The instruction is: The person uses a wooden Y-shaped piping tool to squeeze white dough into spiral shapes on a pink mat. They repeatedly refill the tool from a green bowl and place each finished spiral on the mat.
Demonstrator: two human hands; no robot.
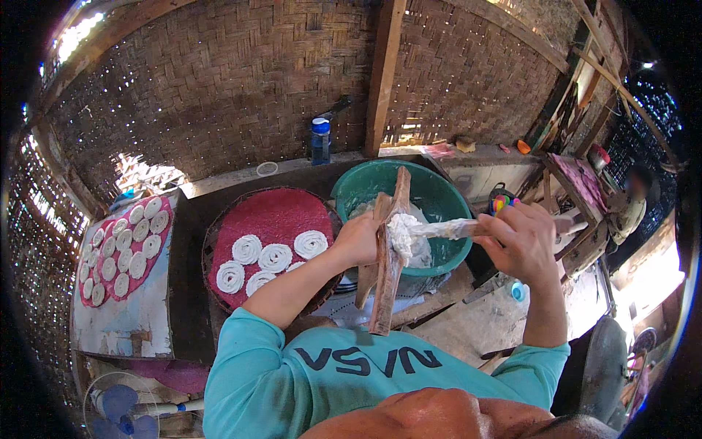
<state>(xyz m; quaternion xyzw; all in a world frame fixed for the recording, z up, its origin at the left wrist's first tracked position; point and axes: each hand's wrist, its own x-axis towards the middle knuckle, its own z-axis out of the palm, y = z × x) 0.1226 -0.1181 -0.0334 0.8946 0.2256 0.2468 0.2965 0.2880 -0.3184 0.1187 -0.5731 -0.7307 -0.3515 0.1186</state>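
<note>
Woven bamboo walls close in a dim tabletop that carries a round red tray (274, 212) with five white dough coils (275, 257) on it and, just beside it, a green basin (446, 197). Over the basin the left hand (358, 240) is closed around a wooden press (387, 271), holding it upright, while the right hand (521, 240) grips a white-smeared stick (446, 229), its tip in the dough lump (401, 233) on the press. Loading the press seems the step in hand; next comes packing the dough firmly before squeezing coils onto the tray's bare red part.
</note>
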